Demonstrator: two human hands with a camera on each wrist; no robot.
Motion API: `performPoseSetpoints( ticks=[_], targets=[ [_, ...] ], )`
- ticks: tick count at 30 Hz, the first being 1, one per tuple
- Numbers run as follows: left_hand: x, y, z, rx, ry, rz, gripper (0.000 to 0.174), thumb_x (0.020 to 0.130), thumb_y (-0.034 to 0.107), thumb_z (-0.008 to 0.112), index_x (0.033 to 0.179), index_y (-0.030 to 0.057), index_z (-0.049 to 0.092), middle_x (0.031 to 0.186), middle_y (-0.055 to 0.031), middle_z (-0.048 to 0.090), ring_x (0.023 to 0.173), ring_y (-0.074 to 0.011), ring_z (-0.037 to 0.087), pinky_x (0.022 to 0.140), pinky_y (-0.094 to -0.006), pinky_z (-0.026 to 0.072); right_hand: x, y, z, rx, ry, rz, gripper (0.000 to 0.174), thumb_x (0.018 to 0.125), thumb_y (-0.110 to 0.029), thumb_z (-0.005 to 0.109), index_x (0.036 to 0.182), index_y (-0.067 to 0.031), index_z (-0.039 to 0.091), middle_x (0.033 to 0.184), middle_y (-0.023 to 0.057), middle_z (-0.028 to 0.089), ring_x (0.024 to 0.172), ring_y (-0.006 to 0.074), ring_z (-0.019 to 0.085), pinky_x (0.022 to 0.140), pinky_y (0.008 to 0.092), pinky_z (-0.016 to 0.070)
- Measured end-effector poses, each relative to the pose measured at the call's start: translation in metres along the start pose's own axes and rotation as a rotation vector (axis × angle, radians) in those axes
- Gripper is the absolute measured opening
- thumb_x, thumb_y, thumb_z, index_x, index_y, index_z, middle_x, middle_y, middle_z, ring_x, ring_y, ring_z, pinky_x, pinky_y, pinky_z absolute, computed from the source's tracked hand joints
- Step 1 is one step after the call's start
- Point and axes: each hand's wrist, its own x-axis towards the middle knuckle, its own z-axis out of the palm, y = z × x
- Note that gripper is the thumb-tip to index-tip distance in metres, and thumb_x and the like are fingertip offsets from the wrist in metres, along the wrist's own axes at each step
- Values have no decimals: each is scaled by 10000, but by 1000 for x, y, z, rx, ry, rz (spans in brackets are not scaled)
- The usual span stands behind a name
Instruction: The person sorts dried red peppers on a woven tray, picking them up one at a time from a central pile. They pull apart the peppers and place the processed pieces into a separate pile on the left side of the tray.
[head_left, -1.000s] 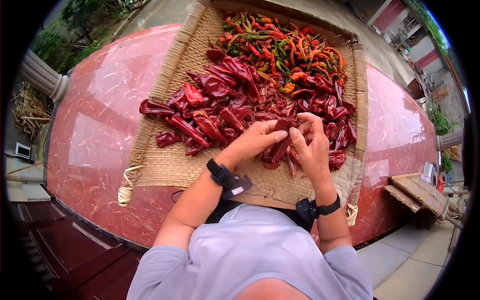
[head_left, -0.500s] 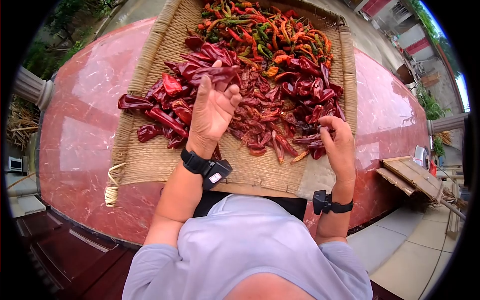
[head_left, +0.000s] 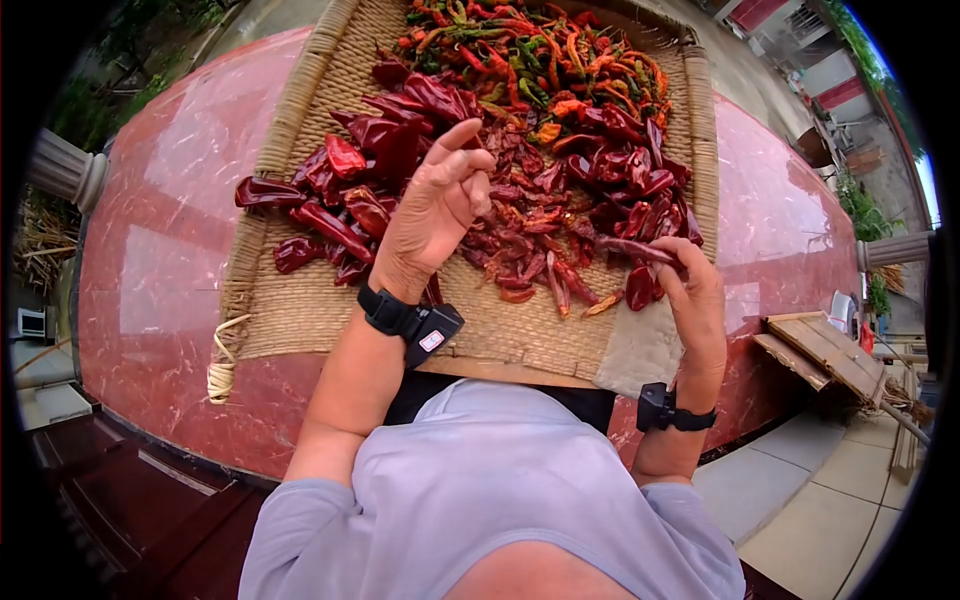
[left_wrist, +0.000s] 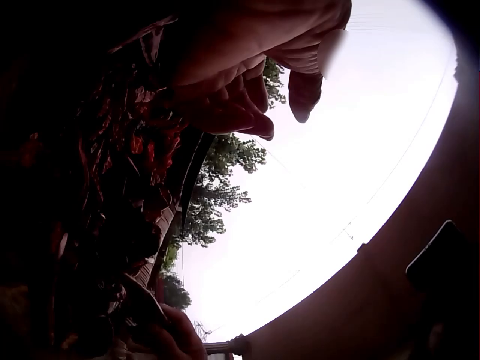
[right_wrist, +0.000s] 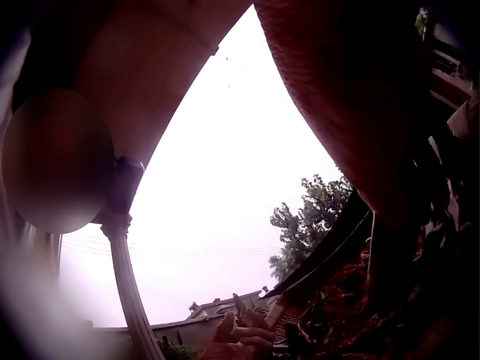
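My left hand (head_left: pixel 435 215) is raised over the left part of the woven tray (head_left: pixel 330 345), palm turned up and fingers loosely spread, with nothing in it. Beside its fingers lies a heap of large dark red dried peppers (head_left: pixel 345 155). At the right, my right hand (head_left: pixel 700 300) pinches one long dark red pepper (head_left: pixel 640 250) between thumb and fingers, just above the right-hand heap of whole peppers (head_left: pixel 640 180). Between the two heaps lie smaller shrivelled red peppers (head_left: pixel 535 225). The left wrist view shows the left hand (left_wrist: pixel 255 60) dark against the sky.
Thin orange, red and green chillies (head_left: pixel 540 60) cover the far end of the tray. A grey flat patch (head_left: pixel 640 350) lies at its near right corner. Red polished stone (head_left: pixel 160 260) surrounds the tray, and a wooden board (head_left: pixel 830 350) stands off to the right.
My hands were together on a pepper at the centre. They parted; the left moved to the left heap and let its pepper go, while the right went right and took up a pepper.
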Motion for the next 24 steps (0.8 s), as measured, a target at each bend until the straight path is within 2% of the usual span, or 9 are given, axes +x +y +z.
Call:
performPoseSetpoints(
  ticks=[3, 6, 9, 12, 16, 19, 20, 23, 24],
  targets=[
    [-2, -9, 23, 249, 138, -269, 656, 901, 216, 726, 1443, 20, 412, 937, -8, 635, 698, -69, 542, 650, -224, 458, 9, -34, 11, 259, 4, 235, 166, 989, -110, 567, 1135, -47, 616, 842, 49, 639, 680, 87, 567, 614, 242, 473],
    [-4, -24, 25, 452, -7, -454, 663, 917, 228, 710, 1450, 0, 387, 875, 6, 571, 684, -46, 495, 600, -201, 411, 16, -42, 40, 352, -61, 155, 186, 1023, -162, 537, 1154, -37, 577, 799, 37, 626, 638, 69, 560, 584, 224, 461],
    [-6, -25, 31, 420, -8, -482, 451, 980, 323, 633, 1332, 54, 546, 838, 17, 599, 651, -32, 482, 567, -176, 381, 17, -54, 61, 297, -233, 42, 194, 1032, -177, 531, 1148, -24, 561, 775, 35, 608, 612, 80, 557, 561, 230, 458],
    [-6, -19, 31, 312, 153, -493, 304, 1010, 316, 593, 1186, 71, 625, 882, 32, 643, 660, -16, 524, 582, -154, 453, 17, -63, 67, 528, -399, 140, 230, 1031, -163, 527, 1214, -26, 550, 775, 38, 609, 602, 81, 562, 547, 225, 459],
    [-5, -16, 32, 141, 147, -309, 219, 1019, 292, 583, 1095, 97, 649, 878, 49, 641, 659, 0, 520, 590, -152, 459, 16, -48, 64, 562, -320, 114, 243, 1005, -151, 575, 1215, -30, 578, 830, 30, 631, 655, 73, 572, 587, 220, 467],
    [-2, -12, 14, 29, 117, -86, 318, 1003, 375, 593, 1178, 111, 625, 820, 41, 610, 657, -54, 526, 598, -240, 460, 12, -38, 57, 315, -273, 50, 264, 958, -128, 635, 1199, -31, 594, 880, 14, 638, 725, 65, 574, 634, 223, 472],
    [-1, -9, 12, -13, 131, -11, 397, 989, 429, 590, 1239, 121, 591, 808, 35, 599, 675, -87, 537, 620, -273, 467, 9, -34, 56, 188, -255, 33, 311, 900, -112, 684, 1191, -49, 594, 936, 32, 645, 753, 109, 608, 667, 265, 493],
    [1, 1, 14, -136, 199, 171, 598, 943, 520, 612, 1344, 91, 504, 1091, -73, 661, 749, -147, 570, 685, -304, 499, 0, -42, 55, -115, -252, 40, 314, 873, -132, 704, 1162, -67, 599, 1002, 76, 650, 764, 203, 645, 697, 326, 516],
    [1, 5, 7, -231, 166, 123, 695, 921, 544, 634, 1382, 54, 459, 1233, -119, 632, 776, -176, 583, 701, -325, 515, -3, -38, 58, -167, -280, 35, 320, 857, -157, 710, 1148, -85, 598, 1055, 103, 639, 823, 301, 646, 734, 392, 520]
  ],
)
